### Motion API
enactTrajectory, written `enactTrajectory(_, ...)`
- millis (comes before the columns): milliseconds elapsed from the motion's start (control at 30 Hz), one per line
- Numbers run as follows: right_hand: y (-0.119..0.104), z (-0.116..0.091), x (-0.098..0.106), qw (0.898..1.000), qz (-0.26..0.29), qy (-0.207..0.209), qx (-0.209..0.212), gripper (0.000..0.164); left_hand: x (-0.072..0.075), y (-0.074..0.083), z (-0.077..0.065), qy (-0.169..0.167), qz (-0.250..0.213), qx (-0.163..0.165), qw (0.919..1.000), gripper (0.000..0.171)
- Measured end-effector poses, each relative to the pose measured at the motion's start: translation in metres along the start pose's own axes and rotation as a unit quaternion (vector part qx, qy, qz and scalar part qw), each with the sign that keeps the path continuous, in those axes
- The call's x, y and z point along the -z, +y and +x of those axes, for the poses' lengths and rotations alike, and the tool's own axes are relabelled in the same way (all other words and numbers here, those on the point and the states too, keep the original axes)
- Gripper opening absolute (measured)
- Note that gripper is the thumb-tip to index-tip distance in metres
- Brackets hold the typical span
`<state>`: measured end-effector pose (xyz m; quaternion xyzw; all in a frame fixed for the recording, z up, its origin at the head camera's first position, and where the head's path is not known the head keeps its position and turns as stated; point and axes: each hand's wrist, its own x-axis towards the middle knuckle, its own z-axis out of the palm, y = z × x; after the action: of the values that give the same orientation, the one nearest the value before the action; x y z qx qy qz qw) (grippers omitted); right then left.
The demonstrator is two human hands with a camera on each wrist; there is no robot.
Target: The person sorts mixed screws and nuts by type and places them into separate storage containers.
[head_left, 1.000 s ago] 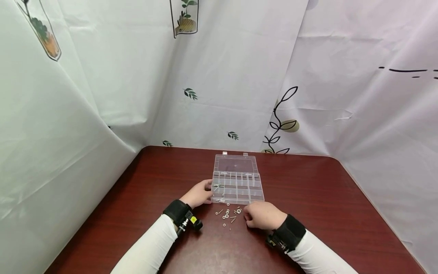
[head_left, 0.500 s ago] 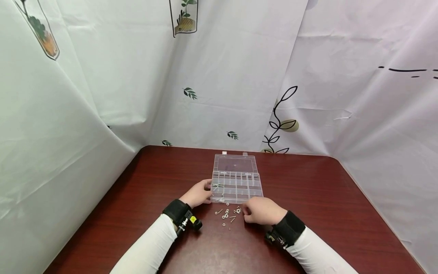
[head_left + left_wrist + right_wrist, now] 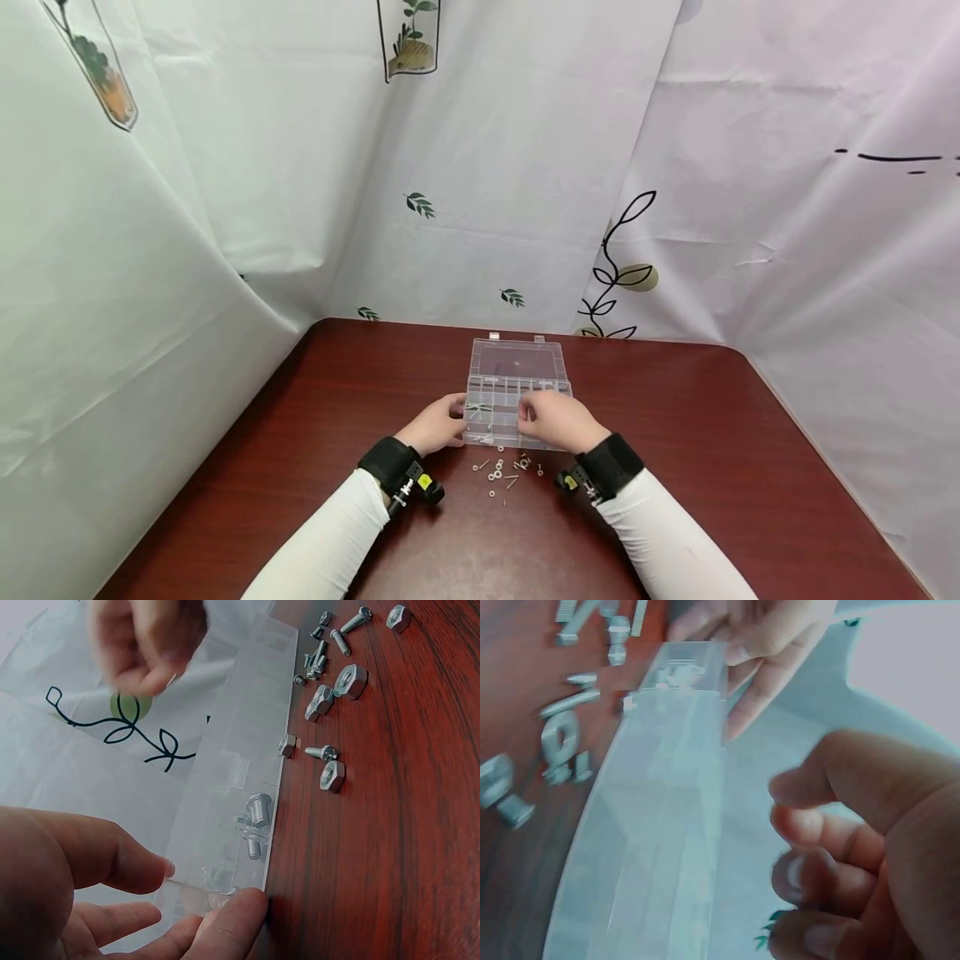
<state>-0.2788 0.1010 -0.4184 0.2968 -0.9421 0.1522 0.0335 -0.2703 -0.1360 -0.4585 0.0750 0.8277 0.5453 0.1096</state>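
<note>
A clear plastic compartment box lies with its lid laid back on the table. My left hand holds its left end, thumb and fingers around the corner in the left wrist view. Several screws show through the wall at that end. Over the right half of the box is my right hand, fingers curled and thumb against the forefinger in the right wrist view; I cannot tell whether a small part is between them. Loose nuts and screws lie along the box's front edge.
The dark red table runs back to a white printed cloth hung behind and at both sides. The transparent lid lies flat behind the compartments. Each wrist wears a black band with a camera.
My right hand has moved from the loose hardware in front up and back over the right side of the box, uncovering small pieces on the table. The left hand has stayed at the box.
</note>
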Motion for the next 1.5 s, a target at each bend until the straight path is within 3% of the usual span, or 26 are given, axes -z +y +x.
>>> enactTrajectory(267,-0.005,0.036,-0.006,0.996,0.036,-0.014,-0.082,0.017,-0.002,0.001,0.001,-0.009,-0.009,-0.001,0.9999,0.058)
enactTrajectory(500,-0.006,0.051,-0.013,0.994,0.03,-0.027,-0.102,0.022,0.0,-0.004,0.005,-0.003,-0.007,-0.009,0.9999,0.058)
enactTrajectory(1167,-0.005,0.053,-0.013,0.994,0.018,-0.043,-0.095,0.024,-0.001,-0.002,0.003,-0.002,-0.01,-0.005,0.9999,0.058)
enactTrajectory(1500,-0.009,0.041,-0.003,0.996,0.002,-0.044,-0.082,0.024,0.0,0.001,0.001,0.0,-0.017,-0.002,0.9999,0.058)
